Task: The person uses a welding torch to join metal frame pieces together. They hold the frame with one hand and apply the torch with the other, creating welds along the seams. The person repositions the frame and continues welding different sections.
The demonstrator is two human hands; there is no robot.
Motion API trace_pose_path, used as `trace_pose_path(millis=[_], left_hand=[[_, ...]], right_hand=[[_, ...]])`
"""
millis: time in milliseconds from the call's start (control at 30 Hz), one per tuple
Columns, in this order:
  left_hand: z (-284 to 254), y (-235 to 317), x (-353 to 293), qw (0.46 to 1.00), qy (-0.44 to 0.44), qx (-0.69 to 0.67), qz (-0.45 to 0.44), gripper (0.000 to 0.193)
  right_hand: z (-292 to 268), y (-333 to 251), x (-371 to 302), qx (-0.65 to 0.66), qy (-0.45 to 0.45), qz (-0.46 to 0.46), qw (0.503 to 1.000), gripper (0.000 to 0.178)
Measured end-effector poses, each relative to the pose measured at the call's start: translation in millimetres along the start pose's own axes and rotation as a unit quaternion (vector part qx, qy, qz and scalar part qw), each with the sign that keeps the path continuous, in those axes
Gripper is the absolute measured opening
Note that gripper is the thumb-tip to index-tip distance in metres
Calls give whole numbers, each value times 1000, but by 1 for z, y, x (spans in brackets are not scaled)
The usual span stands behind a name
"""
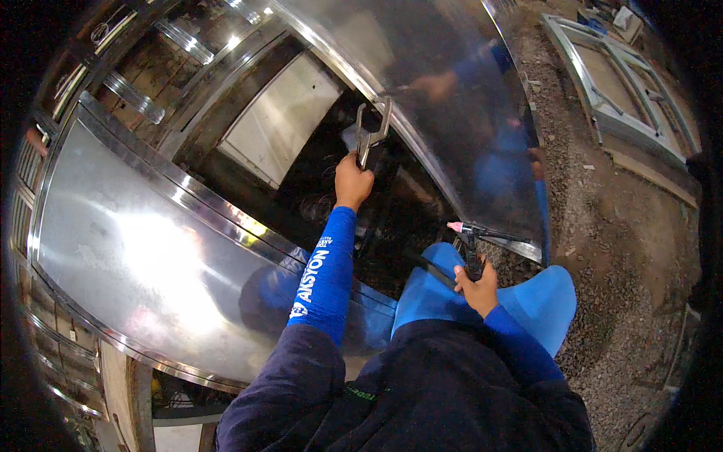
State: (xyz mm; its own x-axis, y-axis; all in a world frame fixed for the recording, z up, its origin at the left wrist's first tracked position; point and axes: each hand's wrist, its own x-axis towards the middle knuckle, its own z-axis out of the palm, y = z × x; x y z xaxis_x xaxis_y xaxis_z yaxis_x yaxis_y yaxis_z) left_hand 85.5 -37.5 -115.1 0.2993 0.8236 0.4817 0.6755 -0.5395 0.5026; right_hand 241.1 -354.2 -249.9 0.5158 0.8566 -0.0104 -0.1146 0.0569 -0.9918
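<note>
My left hand [352,182] is wrapped round the handles of a metal locking C-clamp [370,140], its two curved jaws pointing away from me. The jaw tips are at the rim of a large shiny sheet-metal panel [444,53]; whether they touch it I cannot tell. Lower right, above my knees, my right hand [477,288] grips a TIG welding torch [471,242] with a black handle and a pink nozzle. The nozzle points left, close to the panel's near corner.
Another bright metal sheet [98,203] lies on the left. Between the sheets is a dark gap with a white panel [282,117] beyond. Metal strips [134,98] lie at upper left. Gravel [561,196] runs along the right, with a metal frame [621,83] farther off.
</note>
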Motion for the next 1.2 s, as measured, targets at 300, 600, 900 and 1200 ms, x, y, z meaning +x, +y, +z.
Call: trace_pose_path(millis=[300, 600, 900, 1200], left_hand=[[5, -16, 2, 998, 54, 19, -11, 50], [2, -2, -4, 996, 81, -23, -15, 38], [-1, 3, 0, 998, 38, -5, -42, 36], [1, 10, 0, 996, 17, 56, -73, 39]], right_hand=[[4, 7, 3, 13, -20, -9, 1000, 26], [2, 13, 4, 18, -13, -11, 1000, 28], [0, 8, 3, 10, -11, 5, 1000, 31], [0, 12, 1, 19, 1, -1, 1000, 29]])
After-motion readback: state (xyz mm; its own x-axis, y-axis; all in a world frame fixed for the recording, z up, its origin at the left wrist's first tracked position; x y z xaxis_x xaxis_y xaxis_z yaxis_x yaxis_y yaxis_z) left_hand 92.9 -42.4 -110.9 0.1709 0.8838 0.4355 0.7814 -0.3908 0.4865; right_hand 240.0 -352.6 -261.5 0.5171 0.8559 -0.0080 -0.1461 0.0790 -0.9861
